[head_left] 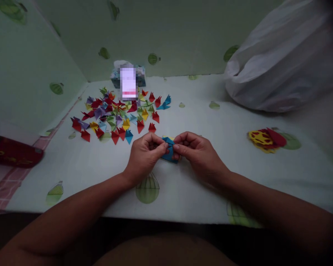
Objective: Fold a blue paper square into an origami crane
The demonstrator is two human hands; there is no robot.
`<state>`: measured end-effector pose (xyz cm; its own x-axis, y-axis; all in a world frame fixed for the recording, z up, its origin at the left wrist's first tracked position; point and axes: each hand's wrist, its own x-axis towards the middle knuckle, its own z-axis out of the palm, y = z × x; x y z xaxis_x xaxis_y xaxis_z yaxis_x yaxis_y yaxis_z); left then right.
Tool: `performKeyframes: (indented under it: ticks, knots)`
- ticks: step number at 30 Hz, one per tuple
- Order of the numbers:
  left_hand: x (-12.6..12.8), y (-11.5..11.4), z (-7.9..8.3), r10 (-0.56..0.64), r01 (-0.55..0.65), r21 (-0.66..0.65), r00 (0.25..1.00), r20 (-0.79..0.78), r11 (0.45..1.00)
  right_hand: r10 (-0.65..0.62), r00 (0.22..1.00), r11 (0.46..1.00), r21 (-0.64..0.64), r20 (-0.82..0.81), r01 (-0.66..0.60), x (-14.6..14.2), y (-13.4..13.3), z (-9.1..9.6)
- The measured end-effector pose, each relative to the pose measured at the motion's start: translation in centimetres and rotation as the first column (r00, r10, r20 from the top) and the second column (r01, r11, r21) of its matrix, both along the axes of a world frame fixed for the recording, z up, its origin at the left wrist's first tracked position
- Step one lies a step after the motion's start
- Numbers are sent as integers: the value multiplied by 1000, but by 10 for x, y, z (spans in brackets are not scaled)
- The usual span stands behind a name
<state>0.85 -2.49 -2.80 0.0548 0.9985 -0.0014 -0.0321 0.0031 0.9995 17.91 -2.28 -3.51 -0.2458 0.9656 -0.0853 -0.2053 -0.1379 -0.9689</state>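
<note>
1. A small piece of blue folded paper (169,149) sat between my two hands, low over the middle of the worktop (211,177), just in front of me.
2. My left hand (145,155) pinched the paper's left side, thumb and curled fingers closed on it.
3. My right hand (198,153) pinched its right side in the same way, fingertips meeting those of the left hand over the paper.
4. A sliver of yellow paper (166,137) showed just behind the blue piece; I could not tell whether it touched it.
5. Beyond my hands, toward the back left, lay a scattered pile of folded paper pieces (119,114), small pointed shapes in red, yellow, blue, purple and green, the nearest ones just beyond my left hand.
6. Behind that pile, against the back wall, stood a patterned box (141,75) with a blurred upright object in front of it.
7. Well to my right lay a flat stack of red and yellow paper (265,139), apart from everything else.
8. A large white plastic bag (285,59) bulged at the far right corner.
9. At the left edge a dark red pouch (13,151) rested beside the worktop.
10. The worktop's covering was pale with green leaf-like prints, and the walls around it matched.
</note>
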Motion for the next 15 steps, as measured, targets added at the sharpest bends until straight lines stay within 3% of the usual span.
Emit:
performKeyframes:
  ticks: [8,15]
  knots:
    - [0,1,0,-34,34,-8,998,52,999,-27,999,1000,-8,18,27,0,-1,0]
    - [-4,6,0,-114,121,-69,989,90,990,-14,1000,995,-96,-22,12,2,3,1]
